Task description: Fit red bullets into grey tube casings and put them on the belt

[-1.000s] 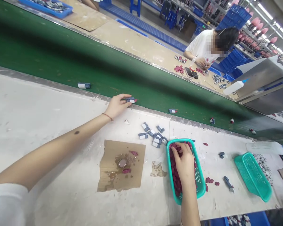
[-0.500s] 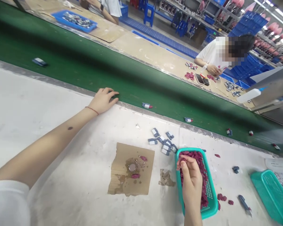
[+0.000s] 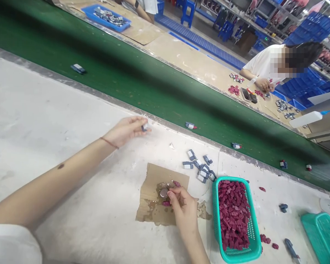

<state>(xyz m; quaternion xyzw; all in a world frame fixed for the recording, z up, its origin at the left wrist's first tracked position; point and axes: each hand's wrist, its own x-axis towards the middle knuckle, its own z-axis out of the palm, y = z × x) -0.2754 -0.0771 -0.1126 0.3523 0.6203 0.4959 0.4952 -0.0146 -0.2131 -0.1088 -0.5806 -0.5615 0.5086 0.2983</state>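
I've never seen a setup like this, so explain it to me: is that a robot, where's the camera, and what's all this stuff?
There's no robot: these are a person's two bare hands. Every picture comes from one camera worn on the head, looking forward and down. The left hand holds a small blue-and-white piece. The right hand is at a cap-like dish on stained cardboard; whether its fingers grip anything is unclear. The pale worktop also bears loose blue-and-white pieces and a green basket of dark red bits. Beyond lies a green belt, with a co-worker across it.
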